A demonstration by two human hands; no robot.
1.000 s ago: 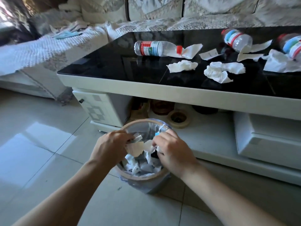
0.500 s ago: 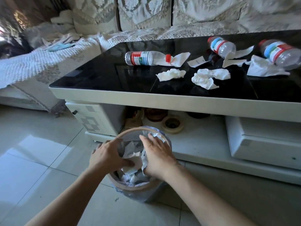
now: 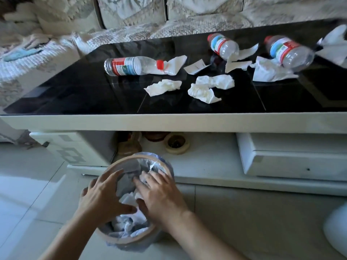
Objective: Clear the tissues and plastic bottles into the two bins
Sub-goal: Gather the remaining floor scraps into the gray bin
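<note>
Two hands: left hand (image 3: 102,197) and right hand (image 3: 160,194), fingers spread flat, gripping nothing, over the bin (image 3: 120,239) at lower centre.
Bin: holds crumpled tissues (image 3: 129,224).
Table (image 3: 169,121): three bottles (image 3: 129,66) lying on their sides among loose tissue (image 3: 203,91), upper centre to upper right.
</note>
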